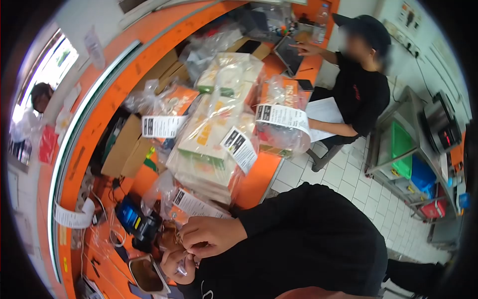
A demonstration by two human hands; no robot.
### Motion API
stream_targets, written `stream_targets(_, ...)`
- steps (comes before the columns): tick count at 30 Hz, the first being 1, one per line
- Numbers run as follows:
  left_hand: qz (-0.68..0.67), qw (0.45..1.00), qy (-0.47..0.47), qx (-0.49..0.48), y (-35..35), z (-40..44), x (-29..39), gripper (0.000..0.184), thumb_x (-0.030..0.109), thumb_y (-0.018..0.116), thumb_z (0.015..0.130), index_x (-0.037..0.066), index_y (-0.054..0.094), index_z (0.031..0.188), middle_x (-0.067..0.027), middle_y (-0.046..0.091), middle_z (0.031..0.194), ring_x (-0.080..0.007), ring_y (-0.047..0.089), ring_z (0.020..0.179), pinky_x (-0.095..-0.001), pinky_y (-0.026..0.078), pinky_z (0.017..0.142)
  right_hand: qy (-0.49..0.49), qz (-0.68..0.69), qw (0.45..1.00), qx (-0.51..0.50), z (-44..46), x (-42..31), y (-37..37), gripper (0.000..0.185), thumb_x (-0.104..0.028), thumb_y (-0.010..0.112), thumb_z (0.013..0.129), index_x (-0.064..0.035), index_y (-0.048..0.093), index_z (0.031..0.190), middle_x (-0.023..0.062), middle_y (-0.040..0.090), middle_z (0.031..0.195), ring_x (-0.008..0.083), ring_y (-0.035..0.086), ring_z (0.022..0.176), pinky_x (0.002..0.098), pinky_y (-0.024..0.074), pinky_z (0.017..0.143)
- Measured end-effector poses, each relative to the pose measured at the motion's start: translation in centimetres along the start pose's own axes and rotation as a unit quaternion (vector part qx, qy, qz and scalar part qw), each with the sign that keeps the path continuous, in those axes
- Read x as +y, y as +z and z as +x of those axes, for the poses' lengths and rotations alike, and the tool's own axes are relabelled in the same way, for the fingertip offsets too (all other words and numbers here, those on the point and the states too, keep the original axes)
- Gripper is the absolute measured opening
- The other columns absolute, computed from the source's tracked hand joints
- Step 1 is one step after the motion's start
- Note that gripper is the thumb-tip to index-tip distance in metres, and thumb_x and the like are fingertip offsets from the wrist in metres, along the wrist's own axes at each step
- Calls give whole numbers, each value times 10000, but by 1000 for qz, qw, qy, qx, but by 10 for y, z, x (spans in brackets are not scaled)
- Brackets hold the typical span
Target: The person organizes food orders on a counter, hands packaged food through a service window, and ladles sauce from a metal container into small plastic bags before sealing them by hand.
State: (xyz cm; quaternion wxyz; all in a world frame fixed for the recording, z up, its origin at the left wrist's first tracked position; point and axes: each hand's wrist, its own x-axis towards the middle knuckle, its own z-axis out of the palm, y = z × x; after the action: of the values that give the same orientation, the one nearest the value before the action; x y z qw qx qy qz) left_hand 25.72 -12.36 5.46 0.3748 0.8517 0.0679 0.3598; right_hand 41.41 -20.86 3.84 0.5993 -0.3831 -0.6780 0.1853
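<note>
My right hand [211,236] is closed in a pinch at the lower middle, touching my left hand [178,263]. My left hand is closed too, with a bit of clear plastic [182,270] showing between its fingers. The two hands grip this plastic together. Something brownish in clear wrap [168,239] lies beside them, its shape hard to make out. Just above my hands is a bagged package with a white printed label [194,203]. To their left stands a black device with a lit blue screen [130,215].
Stacked boxes in clear bags [206,134] and another labelled bag [281,114] cover the orange counter [256,185]. A co-worker in a black cap [361,89] sits beyond, one hand at a tablet [290,54]. An open metal container [148,274] stands lower left; a rack [398,149] is right.
</note>
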Motion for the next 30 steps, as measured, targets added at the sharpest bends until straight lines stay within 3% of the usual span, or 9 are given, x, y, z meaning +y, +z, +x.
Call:
stream_targets(3, -20, 997, -17, 71, 6, 3, -8, 122, 57, 635, 693, -2, 529, 686, -117, 551, 672, -199, 530, 595, -270, 414, 579, 4, -18, 998, 63, 2, -5, -8, 85, -123, 583, 787, -57, 537, 758, 44, 517, 803, 227, 505, 757, 325, 375, 693)
stream_targets(9, -12, 996, 11, 82, 6, 14, -15, 137, 52, 622, 711, 4, 502, 668, -128, 547, 678, -208, 536, 614, -282, 419, 594, 9, -13, 992, 128, 0, -5, -21, 66, -103, 601, 780, -54, 569, 749, 36, 520, 777, 210, 508, 739, 319, 371, 694)
stream_targets(12, -32, 997, -11, 73, 7, 13, -16, 156, 53, 596, 737, 3, 471, 658, -109, 521, 722, -148, 454, 628, -253, 349, 623, 10, -20, 991, 130, -1, -6, -26, 48, -100, 600, 782, -57, 579, 773, 35, 522, 779, 209, 508, 741, 319, 367, 701)
stream_targets(21, -26, 996, 22, 80, -2, 8, -22, 161, 40, 592, 743, 15, 447, 678, -99, 492, 720, -144, 446, 640, -254, 337, 606, 3, -46, 992, 121, 2, -4, -26, 32, -85, 567, 810, -60, 581, 824, 42, 548, 829, 222, 527, 780, 321, 374, 716)
stream_targets(26, -79, 991, -8, 105, 4, 10, -21, 113, 73, 580, 757, 11, 489, 730, -102, 496, 766, -154, 450, 643, -247, 340, 618, 7, -15, 994, 105, 3, -2, -29, 45, -79, 563, 821, -49, 577, 852, 54, 544, 830, 226, 533, 777, 320, 400, 694)
stream_targets(30, -61, 997, -34, 36, 2, 12, -20, 103, 76, 600, 722, -3, 539, 748, -100, 519, 733, -168, 481, 654, -246, 369, 636, 34, 24, 994, 97, 2, -1, -23, 58, -79, 581, 814, -32, 560, 840, 64, 535, 843, 221, 528, 785, 312, 421, 683)
